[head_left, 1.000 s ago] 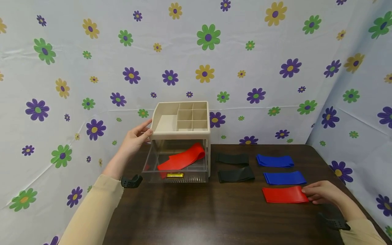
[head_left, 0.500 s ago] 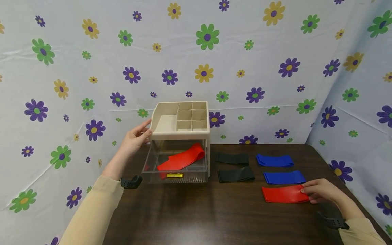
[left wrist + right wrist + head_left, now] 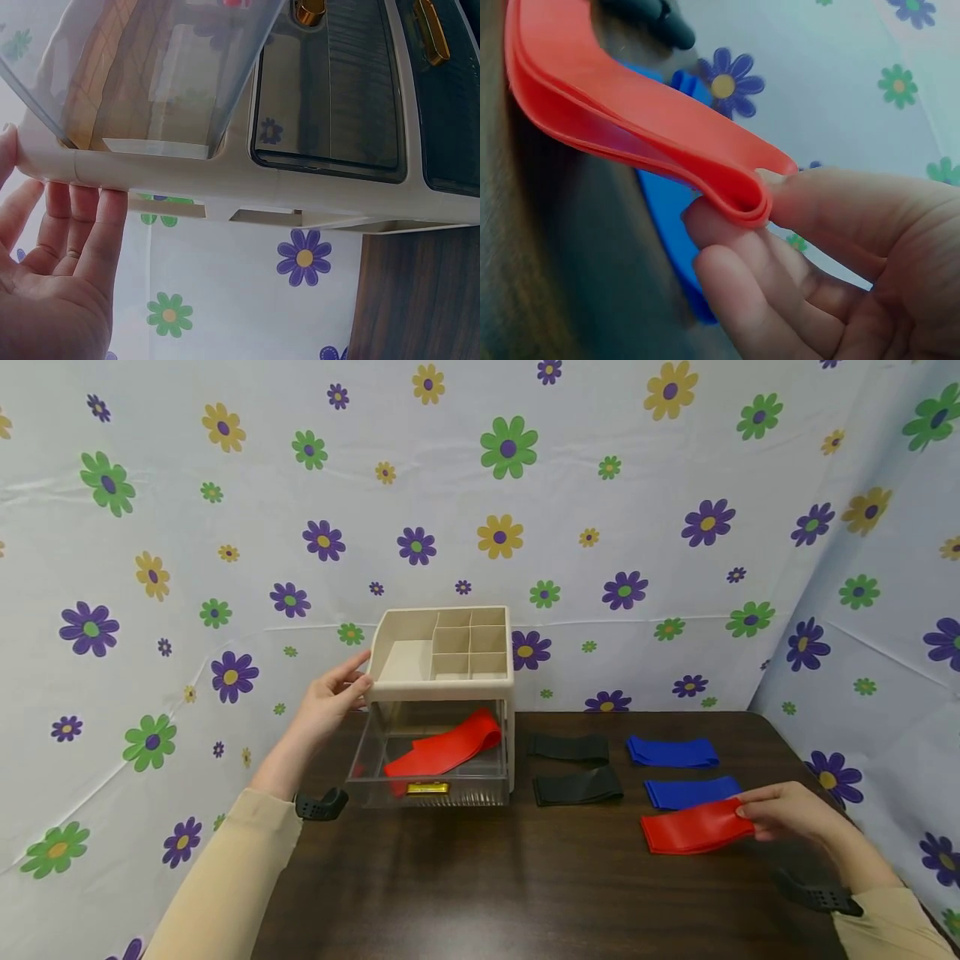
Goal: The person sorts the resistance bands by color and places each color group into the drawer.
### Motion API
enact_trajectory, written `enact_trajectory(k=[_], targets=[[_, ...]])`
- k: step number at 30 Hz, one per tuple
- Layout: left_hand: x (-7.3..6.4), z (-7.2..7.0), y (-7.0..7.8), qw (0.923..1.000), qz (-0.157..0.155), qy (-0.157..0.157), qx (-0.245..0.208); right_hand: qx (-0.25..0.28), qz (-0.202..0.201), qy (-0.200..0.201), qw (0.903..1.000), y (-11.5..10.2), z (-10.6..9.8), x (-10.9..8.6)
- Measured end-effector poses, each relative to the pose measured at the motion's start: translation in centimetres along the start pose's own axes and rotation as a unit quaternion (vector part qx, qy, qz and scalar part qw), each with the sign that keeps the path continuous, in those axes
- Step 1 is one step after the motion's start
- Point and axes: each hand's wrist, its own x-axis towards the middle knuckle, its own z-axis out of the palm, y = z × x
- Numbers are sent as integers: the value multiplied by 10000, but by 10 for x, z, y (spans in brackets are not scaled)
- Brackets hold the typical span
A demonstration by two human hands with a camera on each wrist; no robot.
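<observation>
At the right front, my right hand (image 3: 787,810) pinches the folded end of a red resistance band (image 3: 693,828) between thumb and fingers. The band's gripped end is raised, its other end low at the table; the right wrist view shows its layers bowing apart. My left hand (image 3: 330,697) touches the left side of a cream drawer organizer (image 3: 442,691), its straight fingers (image 3: 97,225) against the side and thumb by the top front corner. The organizer's clear top drawer (image 3: 431,789) is pulled out, with another red band (image 3: 453,747) lying folded inside.
Two folded black bands (image 3: 577,785) lie right of the organizer. Farther right are two blue bands (image 3: 673,752), the nearer one partly overlapped by the red band in the head view. Lower drawers (image 3: 330,97) show in the left wrist view. A flowered cloth (image 3: 637,527) hangs behind the table.
My right hand has lifted the near red band's right end upward and slightly away, so the band now slants. The left hand and organizer have stayed in place.
</observation>
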Motion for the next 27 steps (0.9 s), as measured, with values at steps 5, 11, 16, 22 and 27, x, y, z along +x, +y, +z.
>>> enact_trajectory(k=[5, 11, 16, 22, 27], targets=[[1, -1, -2, 10000, 14, -18, -26, 48, -217, 19, 9998, -14, 0, -3], [2, -1, -4, 10000, 39, -40, -43, -60, -429, 86, 9990, -34, 1, -5], [1, -1, -5, 9999, 79, -37, -60, 5, -708, -23, 9975, -51, 0, -8], [0, -1, -5, 10000, 52, -34, -4, -122, -1059, -62, 9943, -75, -4, -14], [1, -2, -5, 10000, 44, -33, -38, -229, -1268, -9, 9917, -98, -8, -18]])
